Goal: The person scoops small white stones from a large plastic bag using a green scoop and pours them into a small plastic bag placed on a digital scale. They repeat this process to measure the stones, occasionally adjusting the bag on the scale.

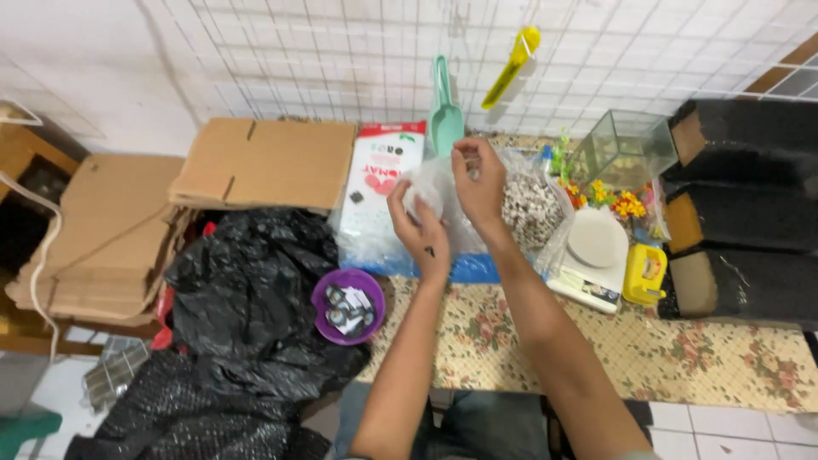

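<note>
— So, what have my hands got?

— Both are up over the counter (596,358). My left hand (419,223) and right hand (479,183) are each closed on a small clear plastic bag (433,194), held between them.

— And around it?

— A bag of pebbles (530,209) just behind, a white scale (595,255) to the right, a purple bowl (347,305) lower left.

A white tiled wall (324,51) carries a white wire grid (682,60) (evenly lit). Below, a flower-patterned beige tablecloth (682,358) meets a pale tiled floor (733,434).
</note>
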